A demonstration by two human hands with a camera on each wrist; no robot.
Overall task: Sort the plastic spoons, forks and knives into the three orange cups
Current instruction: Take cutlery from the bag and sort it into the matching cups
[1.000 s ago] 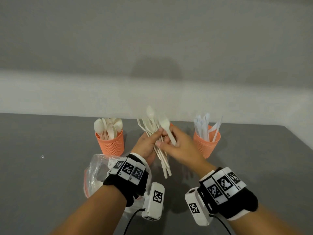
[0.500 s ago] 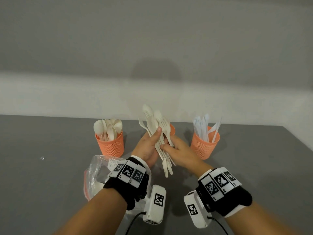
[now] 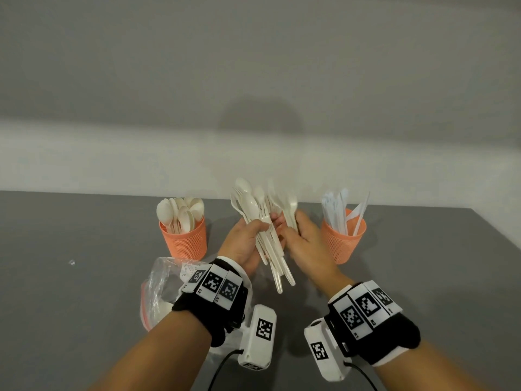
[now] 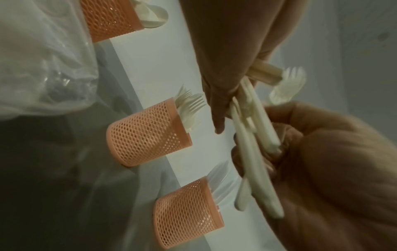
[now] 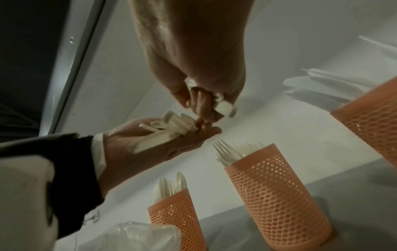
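My left hand (image 3: 260, 230) grips a fanned bundle of white plastic cutlery (image 3: 270, 249), spoons and forks mixed, above the table. Just right of it, my right hand (image 3: 294, 230) pinches the handle of one fork (image 4: 287, 86), whose head sticks out past the bundle. The spoon cup (image 3: 186, 241) stands left and the knife cup (image 3: 344, 241) right. My hands hide the middle cup in the head view; the left wrist view shows this fork cup (image 4: 148, 135) with forks in it. In the right wrist view my right hand's fingers (image 5: 204, 101) sit just above the left palm (image 5: 163, 146).
A crumpled clear plastic bag (image 3: 160, 289) lies on the grey table (image 3: 70, 306) under my left wrist. A pale wall runs close behind the cups. The table's right edge slants in at the far right.
My right hand first held a spoon at the bundle, dropped to the handles, and now sits higher and to the right, pinching a fork. The left hand kept its hold and hardly moved.
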